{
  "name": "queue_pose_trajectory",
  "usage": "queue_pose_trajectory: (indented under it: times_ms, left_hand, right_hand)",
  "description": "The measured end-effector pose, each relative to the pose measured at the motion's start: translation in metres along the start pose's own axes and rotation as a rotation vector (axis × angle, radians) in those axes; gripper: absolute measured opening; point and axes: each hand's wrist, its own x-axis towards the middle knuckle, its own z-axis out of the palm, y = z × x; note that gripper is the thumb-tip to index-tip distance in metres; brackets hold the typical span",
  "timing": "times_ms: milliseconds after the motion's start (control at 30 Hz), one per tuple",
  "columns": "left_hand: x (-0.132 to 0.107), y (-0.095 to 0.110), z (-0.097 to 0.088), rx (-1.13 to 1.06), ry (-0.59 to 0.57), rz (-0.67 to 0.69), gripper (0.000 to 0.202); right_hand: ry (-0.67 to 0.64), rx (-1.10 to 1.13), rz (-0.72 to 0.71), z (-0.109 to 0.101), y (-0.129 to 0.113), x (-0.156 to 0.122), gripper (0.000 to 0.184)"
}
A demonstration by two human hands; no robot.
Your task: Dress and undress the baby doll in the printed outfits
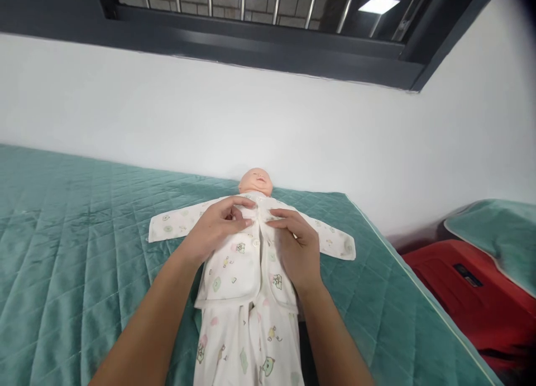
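Observation:
A baby doll [255, 180] lies on its back, dressed in a white long-sleeved baby shirt [234, 277] with small animal prints. Matching printed trousers [228, 347] cover its lower body. My left hand [224, 224] holds the left front edge of the shirt at chest height with bent fingers and thumb. Opposite it, my right hand [297, 243] grips the other front edge, its fingertips close to the left ones. Below them a button [256, 243] shows on the left edge, and the lower fronts hang apart. Fingertips partly hide the upper closure.
A green quilted cover [96, 224] lies under the doll, its piped edge running down the right. Behind the head rises a white wall [209, 118] beneath a dark window frame [259, 45]. A red case [464, 302] stands at right, partly under green fabric [498, 229].

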Motion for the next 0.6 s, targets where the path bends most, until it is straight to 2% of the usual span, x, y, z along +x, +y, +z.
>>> queue_pose_trajectory:
  times_ms: [67, 133, 200, 267, 367, 500, 600]
  left_hand:
    - [-0.001, 0.001, -0.002, -0.042, 0.012, -0.003, 0.029]
    - [-0.002, 0.003, -0.004, -0.021, 0.016, -0.021, 0.025]
    - [-0.003, 0.008, -0.006, 0.048, -0.028, -0.056, 0.025]
    - [-0.005, 0.013, -0.007, 0.139, -0.115, -0.086, 0.026]
    - [-0.007, 0.019, -0.007, 0.259, -0.24, -0.088, 0.025]
    - [-0.008, 0.023, -0.005, 0.351, -0.354, -0.068, 0.021]
    - [-0.007, 0.024, -0.004, 0.404, -0.381, -0.052, 0.019]
  right_hand:
    - [0.026, 0.005, 0.037, -0.002, -0.006, 0.002, 0.024]
    - [-0.031, -0.041, 0.12, -0.006, -0.017, 0.003, 0.017]
    - [-0.184, -0.134, 0.213, -0.01, -0.03, 0.003, 0.01]
    - [-0.341, -0.268, 0.262, -0.013, -0.043, 0.001, 0.018]
    - [-0.47, -0.466, 0.269, -0.012, -0.057, -0.004, 0.027]
    - [-0.533, -0.568, 0.293, -0.01, -0.066, -0.009, 0.027]
    - [-0.548, -0.539, 0.314, -0.012, -0.064, -0.009, 0.022]
